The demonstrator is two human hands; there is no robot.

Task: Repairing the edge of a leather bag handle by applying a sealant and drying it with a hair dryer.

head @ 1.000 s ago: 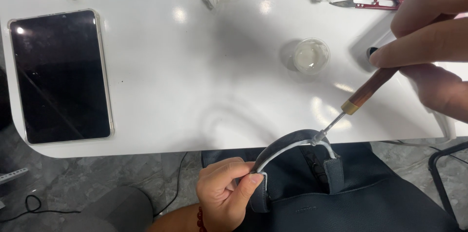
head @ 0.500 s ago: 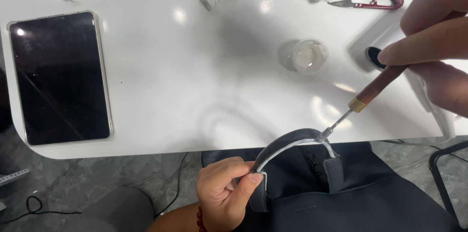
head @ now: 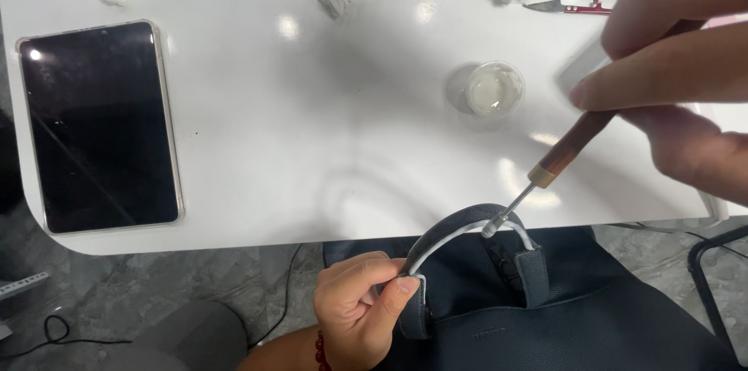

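- Right hand (head: 670,67): grip closed round the wooden-handled tool (head: 573,145), held high on the shaft; its metal tip touches the pale edge at the top of the bag handle (head: 467,231).
- Left hand (head: 362,312): grip pinched on the handle's left leg, just above where it joins the dark bag (head: 561,324), which sits below the bench (head: 312,145) edge.
- Risk: with the grip so far from the tip, a wobble could carry the tip off the narrow edge onto the dark face of the strap (likely a visible smear).
- Risk: a slack pinch would let the arch flex under the tip.
- Risk: the small cup of whitish liquid (head: 492,90) stands near the right hand and could be knocked over; the tablet (head: 97,125) lies well apart.
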